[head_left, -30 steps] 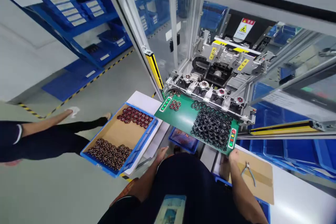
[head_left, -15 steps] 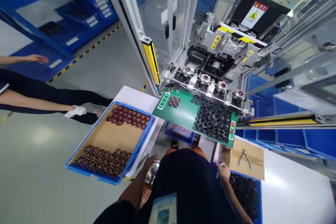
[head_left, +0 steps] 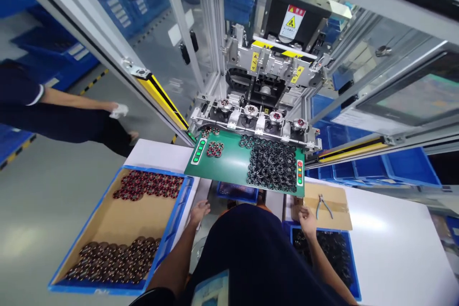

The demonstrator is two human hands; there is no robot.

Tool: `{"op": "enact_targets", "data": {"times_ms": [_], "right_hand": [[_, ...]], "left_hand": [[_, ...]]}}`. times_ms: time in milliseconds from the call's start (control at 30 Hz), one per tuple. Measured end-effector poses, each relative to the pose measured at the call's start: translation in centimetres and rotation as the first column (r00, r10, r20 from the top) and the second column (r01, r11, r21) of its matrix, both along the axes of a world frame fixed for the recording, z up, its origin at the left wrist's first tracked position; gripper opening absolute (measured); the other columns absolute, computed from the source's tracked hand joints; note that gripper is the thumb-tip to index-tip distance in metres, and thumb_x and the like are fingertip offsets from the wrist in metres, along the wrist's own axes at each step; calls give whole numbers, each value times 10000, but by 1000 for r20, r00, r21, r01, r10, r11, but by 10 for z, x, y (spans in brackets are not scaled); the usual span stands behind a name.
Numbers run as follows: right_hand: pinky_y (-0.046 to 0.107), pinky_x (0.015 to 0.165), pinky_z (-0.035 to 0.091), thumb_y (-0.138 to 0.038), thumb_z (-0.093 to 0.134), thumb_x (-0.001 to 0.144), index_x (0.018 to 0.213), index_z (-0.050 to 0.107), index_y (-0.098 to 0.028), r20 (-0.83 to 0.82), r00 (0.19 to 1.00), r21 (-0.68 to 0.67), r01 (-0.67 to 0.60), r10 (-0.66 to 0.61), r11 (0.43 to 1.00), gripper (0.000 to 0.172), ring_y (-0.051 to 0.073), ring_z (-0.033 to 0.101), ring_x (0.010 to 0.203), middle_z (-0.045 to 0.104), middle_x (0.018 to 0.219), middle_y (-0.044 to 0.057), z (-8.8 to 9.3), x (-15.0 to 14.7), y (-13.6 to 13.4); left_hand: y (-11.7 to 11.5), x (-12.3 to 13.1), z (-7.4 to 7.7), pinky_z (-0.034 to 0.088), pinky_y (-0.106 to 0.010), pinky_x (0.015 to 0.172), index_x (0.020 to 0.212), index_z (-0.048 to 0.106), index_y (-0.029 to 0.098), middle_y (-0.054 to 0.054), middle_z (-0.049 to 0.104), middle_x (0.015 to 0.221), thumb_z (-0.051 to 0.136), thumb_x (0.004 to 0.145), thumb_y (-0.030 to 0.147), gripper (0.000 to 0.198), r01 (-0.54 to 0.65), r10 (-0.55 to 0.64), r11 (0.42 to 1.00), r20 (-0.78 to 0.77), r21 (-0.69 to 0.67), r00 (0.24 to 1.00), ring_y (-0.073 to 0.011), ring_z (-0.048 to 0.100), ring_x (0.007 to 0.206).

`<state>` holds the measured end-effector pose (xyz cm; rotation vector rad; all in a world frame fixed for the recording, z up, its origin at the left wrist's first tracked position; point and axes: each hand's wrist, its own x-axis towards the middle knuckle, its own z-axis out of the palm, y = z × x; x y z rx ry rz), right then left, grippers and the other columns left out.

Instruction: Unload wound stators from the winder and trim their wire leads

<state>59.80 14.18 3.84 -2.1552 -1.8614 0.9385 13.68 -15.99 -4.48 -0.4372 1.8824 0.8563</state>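
Note:
My left hand (head_left: 200, 212) hangs beside the edge of the left work table, fingers loosely apart, and I see nothing in it. To its left lies a blue tray (head_left: 183, 201) lined with cardboard, holding red-and-copper ring parts (head_left: 150, 184) at the far end and dark copper ones (head_left: 114, 260) at the near end. My right hand (head_left: 307, 222) is over the far edge of a blue bin (head_left: 353, 267) of black parts (head_left: 332, 253). Its fingers are slightly bent and apart, with nothing visible in them.
Ahead is a green plate (head_left: 229, 167) bearing black rings (head_left: 272, 165) and a few red rings (head_left: 215, 149). Behind it stands a machine with several round fixtures (head_left: 251, 110). Pliers (head_left: 323, 206) lie on cardboard (head_left: 340, 201) at right. Another person's gloved hand (head_left: 119, 111) is at left.
My view has shifted right and tilted. My left hand has risen forward from beside my lap. My right hand has come away from the bin's near left side. The other person has moved.

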Motion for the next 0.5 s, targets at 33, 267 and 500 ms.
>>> {"op": "enact_targets", "data": {"times_ms": [33,267,500], "right_hand": [[475,1064,699,-412,843,1132,1227,783,-176,19,1000,10,18,-18,1000,262,242,816,1111,829,1215,63,3,6,8],[614,1419,398,-536,852,867,1528,657,-153,175,974,81,133,-146,988,788,496,460,1723,574,1743,311,12,58,59],[556,1335,440,-620,819,909,1602,638,-167,249,958,-5,149,-143,989,847,470,574,1633,634,1719,305,10,93,75]], "left_hand": [[6,3,3,720,-376,892,1329,777,163,-71,794,1219,841,1159,413,309,-8,8,1000,-16,-8,1000,-209,787,1010],[33,25,22,664,-366,866,1209,754,173,-43,748,1103,810,1161,546,380,-193,183,979,-148,-60,972,-195,721,926],[82,-55,54,667,-340,830,1452,658,223,-13,626,902,43,1263,685,792,-487,502,865,-180,121,846,-199,690,801]]}}
